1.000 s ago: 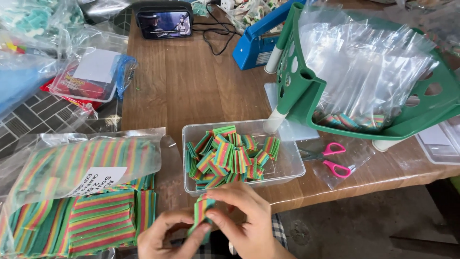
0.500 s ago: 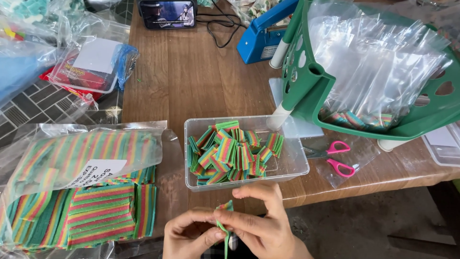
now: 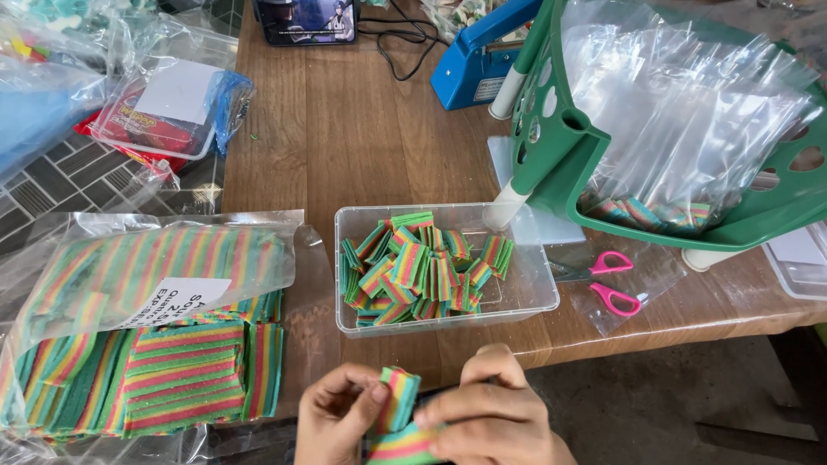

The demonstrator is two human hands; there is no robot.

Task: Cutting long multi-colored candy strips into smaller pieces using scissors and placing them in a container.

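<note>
Just below the clear tub [image 3: 534,297] of cut pieces, off the tabletop [image 3: 362,138] edge, both hands, left [image 3: 340,422] and right [image 3: 491,422], pinch a rainbow candy strip [image 3: 394,400], which could slip from the loose grip and drop to the floor.

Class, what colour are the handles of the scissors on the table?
Bright pink handles on the small metal scissors, lying under clear plastic; seen best in the head view.

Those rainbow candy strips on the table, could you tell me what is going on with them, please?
A person holds a small stack of rainbow candy pieces between the left hand and right hand, below the table edge. Just beyond, a clear plastic tub holds many cut pieces. A bag of uncut sheets lies to the left, pink-handled scissors to the right.
</note>
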